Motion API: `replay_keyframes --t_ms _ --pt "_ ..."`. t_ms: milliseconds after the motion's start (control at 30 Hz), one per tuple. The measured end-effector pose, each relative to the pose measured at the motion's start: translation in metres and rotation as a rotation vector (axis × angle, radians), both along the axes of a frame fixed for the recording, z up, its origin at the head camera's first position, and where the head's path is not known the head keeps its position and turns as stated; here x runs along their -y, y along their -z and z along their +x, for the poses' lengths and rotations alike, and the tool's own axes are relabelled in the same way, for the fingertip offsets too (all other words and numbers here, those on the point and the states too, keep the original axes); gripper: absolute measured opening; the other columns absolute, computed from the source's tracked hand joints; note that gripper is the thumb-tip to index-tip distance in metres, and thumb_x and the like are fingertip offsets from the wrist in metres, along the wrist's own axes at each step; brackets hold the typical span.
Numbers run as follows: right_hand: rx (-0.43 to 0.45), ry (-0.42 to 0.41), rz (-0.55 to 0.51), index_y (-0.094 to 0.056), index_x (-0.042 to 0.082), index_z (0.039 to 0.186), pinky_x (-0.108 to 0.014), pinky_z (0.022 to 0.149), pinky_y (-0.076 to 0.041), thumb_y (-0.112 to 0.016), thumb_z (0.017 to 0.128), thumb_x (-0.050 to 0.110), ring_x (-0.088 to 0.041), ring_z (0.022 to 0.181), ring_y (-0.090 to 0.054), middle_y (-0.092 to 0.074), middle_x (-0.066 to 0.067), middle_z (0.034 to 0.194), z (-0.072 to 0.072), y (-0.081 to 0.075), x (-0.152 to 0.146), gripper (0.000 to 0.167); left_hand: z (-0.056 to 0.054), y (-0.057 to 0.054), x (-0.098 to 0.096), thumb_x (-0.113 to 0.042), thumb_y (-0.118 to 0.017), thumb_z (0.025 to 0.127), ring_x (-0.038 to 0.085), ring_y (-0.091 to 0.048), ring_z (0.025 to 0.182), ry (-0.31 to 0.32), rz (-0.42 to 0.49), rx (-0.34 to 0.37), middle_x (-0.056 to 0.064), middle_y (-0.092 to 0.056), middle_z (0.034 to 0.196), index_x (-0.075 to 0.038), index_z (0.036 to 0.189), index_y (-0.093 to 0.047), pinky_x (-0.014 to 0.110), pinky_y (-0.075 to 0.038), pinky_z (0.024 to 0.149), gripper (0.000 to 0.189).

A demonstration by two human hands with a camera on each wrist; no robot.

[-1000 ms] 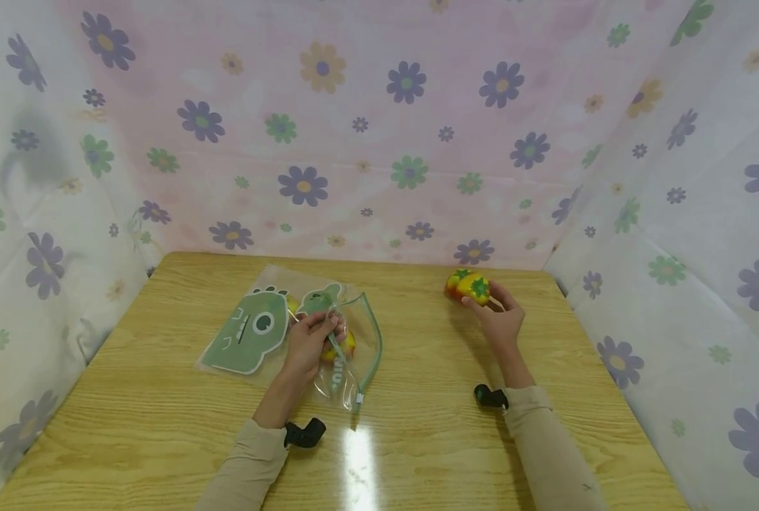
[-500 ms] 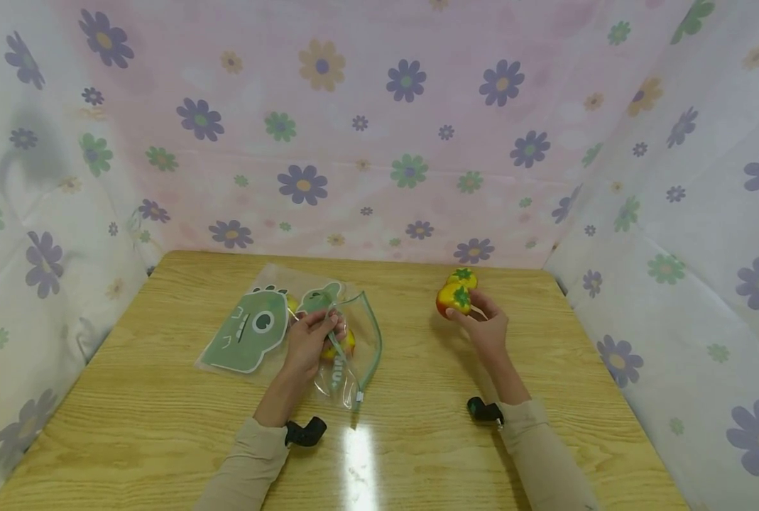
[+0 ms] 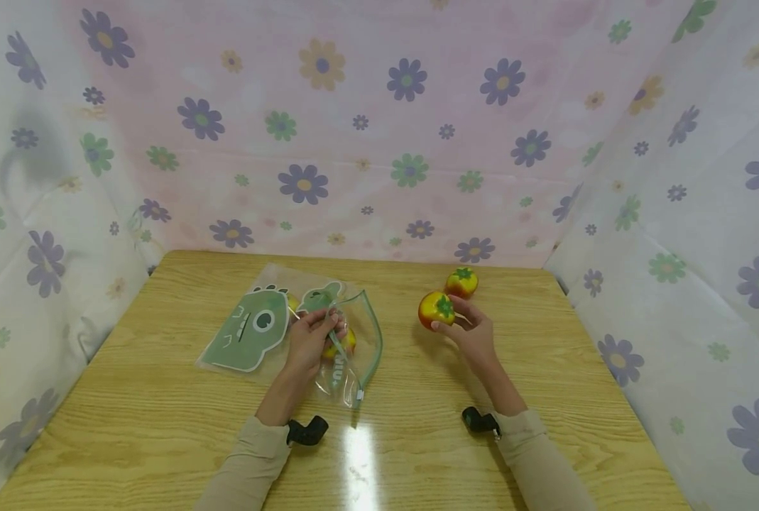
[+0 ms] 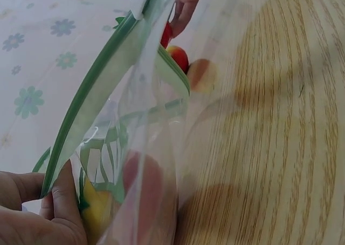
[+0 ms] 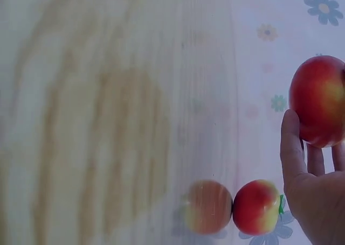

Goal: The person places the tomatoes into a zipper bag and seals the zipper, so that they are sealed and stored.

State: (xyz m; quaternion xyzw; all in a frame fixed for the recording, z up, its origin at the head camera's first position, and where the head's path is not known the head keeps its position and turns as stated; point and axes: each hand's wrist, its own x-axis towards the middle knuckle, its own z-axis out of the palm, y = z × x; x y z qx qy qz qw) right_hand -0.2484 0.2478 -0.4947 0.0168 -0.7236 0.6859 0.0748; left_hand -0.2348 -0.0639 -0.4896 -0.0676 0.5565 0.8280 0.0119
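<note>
My right hand grips a yellow-red persimmon with a green leafy top, raised over the table. The right wrist view shows its red underside against the fingers. A second persimmon rests on the table behind that hand. On the left, my left hand pinches the green zip edge of a clear zip bag printed with a one-eyed green monster. The bag's mouth gapes toward the right in the left wrist view. Inside lies a yellow-red persimmon, partly covered by the hand and print.
The wooden table backs onto a flower-patterned cloth, with more cloth at both sides. A white slider sits at the near end of the bag's zip. Black wrist cameras are strapped at both cuffs.
My right hand has drawn its persimmon left and toward me, away from the second one, which stays at the back. The left hand and bag have hardly moved.
</note>
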Motion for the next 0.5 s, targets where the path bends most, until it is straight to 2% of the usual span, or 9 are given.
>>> replay_keyframes --t_ms 267,500 --pt "0.023 -0.067 0.043 -0.056 -0.001 0.140 -0.017 0.091 -0.057 -0.081 0.085 0.000 -0.009 0.107 -0.064 -0.057 -0.011 0.138 0.008 -0.005 0.009 0.061 0.000 0.000 0.000 0.002 -0.056 0.103 0.004 -0.070 0.077 -0.007 -0.017 0.006 -0.003 -0.068 0.084 0.017 0.126 -0.054 0.016 -0.062 0.073 0.028" --pt "0.060 -0.137 0.069 -0.056 0.003 0.141 -0.019 0.089 -0.059 -0.082 0.086 0.005 -0.011 0.109 -0.064 -0.057 -0.014 0.140 0.011 -0.006 0.015 0.060 0.000 -0.001 0.000 0.000 -0.057 0.103 0.005 -0.070 0.077 0.000 -0.010 0.017 -0.003 -0.068 0.083 0.016 0.126 -0.054 0.017 -0.062 0.071 0.028"
